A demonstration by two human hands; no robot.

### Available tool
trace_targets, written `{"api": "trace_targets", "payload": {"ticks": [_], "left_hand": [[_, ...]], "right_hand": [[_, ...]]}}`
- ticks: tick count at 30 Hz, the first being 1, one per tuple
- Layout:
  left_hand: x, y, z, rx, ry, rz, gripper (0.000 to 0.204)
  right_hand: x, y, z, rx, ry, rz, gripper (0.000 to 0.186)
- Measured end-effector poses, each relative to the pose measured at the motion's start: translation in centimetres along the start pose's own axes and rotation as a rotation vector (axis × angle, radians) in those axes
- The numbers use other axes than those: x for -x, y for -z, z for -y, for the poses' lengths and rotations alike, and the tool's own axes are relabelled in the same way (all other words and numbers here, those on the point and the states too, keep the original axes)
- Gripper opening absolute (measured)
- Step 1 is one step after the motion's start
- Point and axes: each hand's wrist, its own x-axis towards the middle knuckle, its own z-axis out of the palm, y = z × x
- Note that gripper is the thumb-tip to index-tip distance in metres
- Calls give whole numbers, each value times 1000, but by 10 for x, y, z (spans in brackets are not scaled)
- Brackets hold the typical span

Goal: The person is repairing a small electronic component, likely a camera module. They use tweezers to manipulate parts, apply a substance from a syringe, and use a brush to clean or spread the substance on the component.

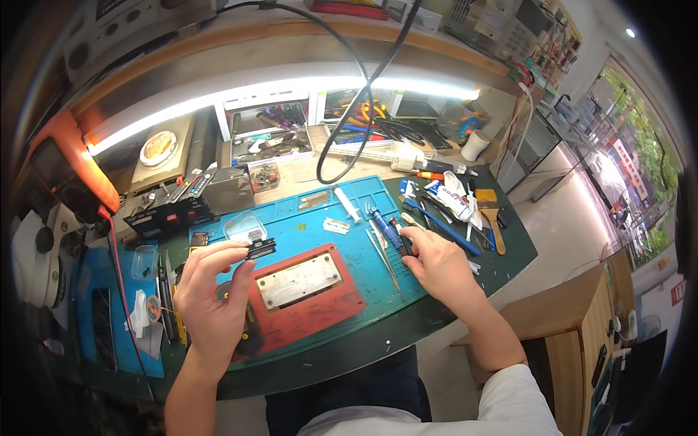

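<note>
My left hand [214, 301] pinches a small black part [262, 248] above the blue silicone mat [309, 218], left of a metal plate on a red fixture [342, 298]. My right hand [443, 272] has its fingers closed on a slim dark tool [395, 231] at the mat's right, beside a blue tube-like tool [381, 225]. Thin tweezers [385, 265] lie just left of that hand. A white syringe [347, 205], small blades [336, 225] and a clear small box [245, 227] rest on the mat.
Brushes [487, 214] and assorted tools crowd the right. A device [167, 218] and a second blue mat [102, 269] occupy the left. Tool bins [269, 123] line the back. A black cable [327, 178] hangs over the bench. A wooden cabinet [582, 305] stands lower right.
</note>
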Motion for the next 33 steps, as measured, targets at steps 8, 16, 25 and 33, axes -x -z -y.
{"api": "trace_targets", "payload": {"ticks": [8, 16, 25, 33], "left_hand": [[2, 2, 4, -21, -17, 20, 20], [-1, 1, 1, -38, 14, 16, 23], [-1, 3, 0, -61, -1, 27, 24], [-2, 5, 0, -44, 9, 56, 23]], "right_hand": [[-31, 46, 16, -1075, -225, 246, 37], [-49, 12, 48, -813, 484, -23, 15], [-40, 9, 47, -528, 873, -63, 28], [-32, 6, 49, -499, 867, -48, 29]]}}
